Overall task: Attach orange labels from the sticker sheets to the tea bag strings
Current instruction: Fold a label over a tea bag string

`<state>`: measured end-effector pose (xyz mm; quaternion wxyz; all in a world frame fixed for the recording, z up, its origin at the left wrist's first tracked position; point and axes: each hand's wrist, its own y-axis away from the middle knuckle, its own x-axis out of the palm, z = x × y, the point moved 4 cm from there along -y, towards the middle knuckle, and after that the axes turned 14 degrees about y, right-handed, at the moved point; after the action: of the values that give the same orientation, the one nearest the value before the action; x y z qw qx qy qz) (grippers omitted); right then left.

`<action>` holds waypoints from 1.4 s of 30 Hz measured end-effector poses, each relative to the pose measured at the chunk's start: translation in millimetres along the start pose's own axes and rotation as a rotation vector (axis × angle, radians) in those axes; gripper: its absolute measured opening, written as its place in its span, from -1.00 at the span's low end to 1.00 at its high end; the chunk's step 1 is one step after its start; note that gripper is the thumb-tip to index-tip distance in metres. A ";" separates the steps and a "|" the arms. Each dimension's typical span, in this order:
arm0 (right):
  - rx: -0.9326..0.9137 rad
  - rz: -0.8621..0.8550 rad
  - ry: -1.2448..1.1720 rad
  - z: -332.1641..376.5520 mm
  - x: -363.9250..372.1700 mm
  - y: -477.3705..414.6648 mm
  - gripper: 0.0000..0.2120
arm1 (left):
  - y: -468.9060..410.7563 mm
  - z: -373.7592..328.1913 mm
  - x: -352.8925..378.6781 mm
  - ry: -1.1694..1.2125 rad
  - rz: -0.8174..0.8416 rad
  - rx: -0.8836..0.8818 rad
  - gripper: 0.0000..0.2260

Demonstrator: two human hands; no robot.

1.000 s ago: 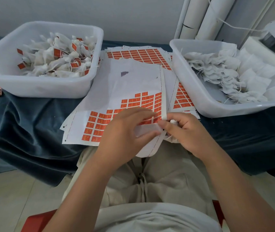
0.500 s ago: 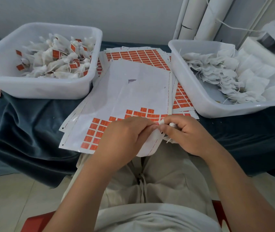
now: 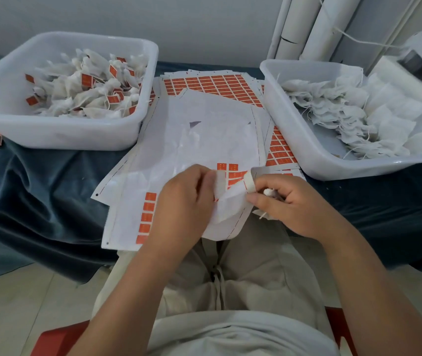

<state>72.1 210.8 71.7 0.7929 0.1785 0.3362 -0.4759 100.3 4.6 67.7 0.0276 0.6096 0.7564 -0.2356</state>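
Sticker sheet point(image 3: 230, 201) edge now curled up; left hand point(image 3: 181, 201) pinches it, right hand point(image 3: 289, 201) grips tea bag point(image 3: 267, 192).

Sheet-covered lane between two tubs point(image 3: 58, 134)

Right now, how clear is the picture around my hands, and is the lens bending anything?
Head view: soft, even light, no hard shadows; left hand and right hand slightly blurred, the tea bag in the right grip barely readable; right tub bows near the frame edge from wide-angle distortion; faint sheen on the sticker sheet.
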 end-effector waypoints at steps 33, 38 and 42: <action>0.119 -0.480 -0.637 19.5 21.3 -3.1 -0.68 | 11.9 14.3 14.5 0.773 -0.290 -0.513 -0.80; -0.016 -0.473 -0.496 36.3 20.6 1.1 -0.51 | 14.9 12.1 18.5 1.020 -0.318 -0.516 -0.81; -0.111 -0.405 -0.388 51.6 28.4 5.1 -0.45 | 20.4 11.9 17.8 0.937 -0.402 -0.491 -0.77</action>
<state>104.4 164.2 88.2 0.7398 -0.0301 0.2325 -0.6307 111.9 19.2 44.6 -0.2156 0.4685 0.8218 0.2423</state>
